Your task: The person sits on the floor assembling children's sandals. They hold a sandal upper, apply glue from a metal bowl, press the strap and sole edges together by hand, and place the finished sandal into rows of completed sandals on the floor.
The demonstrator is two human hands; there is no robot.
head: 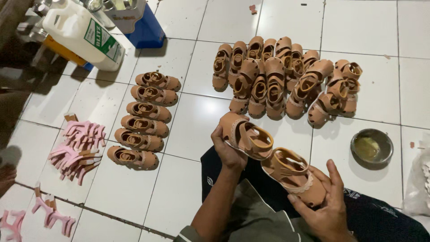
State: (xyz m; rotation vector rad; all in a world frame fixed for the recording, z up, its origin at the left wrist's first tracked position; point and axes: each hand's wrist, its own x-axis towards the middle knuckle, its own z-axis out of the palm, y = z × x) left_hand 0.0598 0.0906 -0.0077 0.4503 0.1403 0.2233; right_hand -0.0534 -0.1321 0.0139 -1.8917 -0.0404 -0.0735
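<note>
Head view: the left hand (pixel 229 152) is closed around the heel end of a tan sandal (pixel 247 134), thumb side up, lifting it just above the lap. The right hand (pixel 324 204) cups a second sandal (pixel 293 175) from below, fingers spread along its sole, lace-edged side towards the person. The two sandals touch, toe of the first over the heel strap of the second, near centre of the scene, over the dark cloth (pixel 268 188) on the person's knees.

Far and right of centre lies a heap of sandals (pixel 282 80) on the white tiled floor (pixel 192 130), tumbled on each other. To the left a row of sandals (pixel 143 118) lies in a neat column, each on its side. Further left is a pile of pink soles (pixel 78 150), with a few more pink pieces (pixel 49 215) near the left corner. A small metal bowl (pixel 371 145) with a yellowish paste sits to the right, apart from the heap. A white jug (pixel 83 33) and a blue box (pixel 143 24) stand far left.

To handle the pair well, I judge each should be held by sole and heel, keeping fingers off the straps, and turned slowly so both edges can be compared side by side
</note>
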